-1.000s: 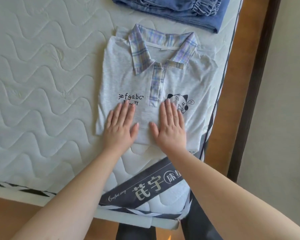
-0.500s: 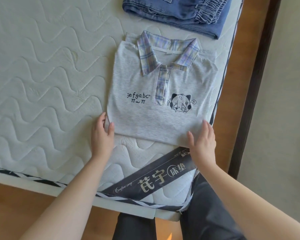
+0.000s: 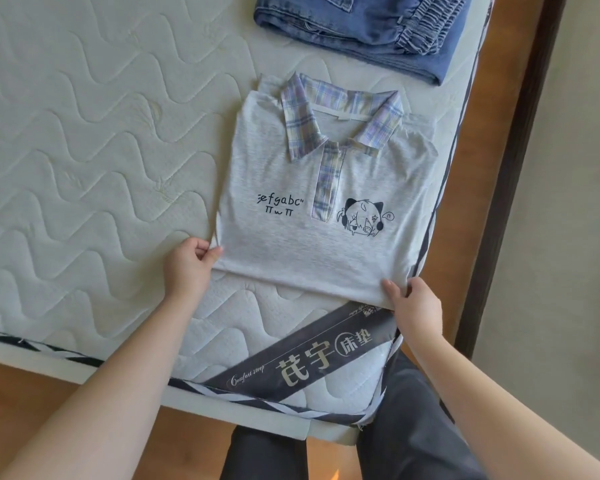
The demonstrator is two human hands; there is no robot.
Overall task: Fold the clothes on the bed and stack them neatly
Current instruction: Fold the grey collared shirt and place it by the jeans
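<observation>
Quilted mattress [image 3: 84, 150], folded grey shirt [image 3: 291, 244], folded jeans [image 3: 361, 32]

I see open mattress [image 3: 84, 150] to the left of the folded polo shirt [image 3: 312, 244], a narrow strip between it and the folded jeans [image 3: 368, 32] beyond, and the bed's edge hard on its right.

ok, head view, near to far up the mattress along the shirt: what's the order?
dark mattress label → hands, left and right, pinching the hem corners → grey polo shirt → its plaid collar → folded jeans
</observation>
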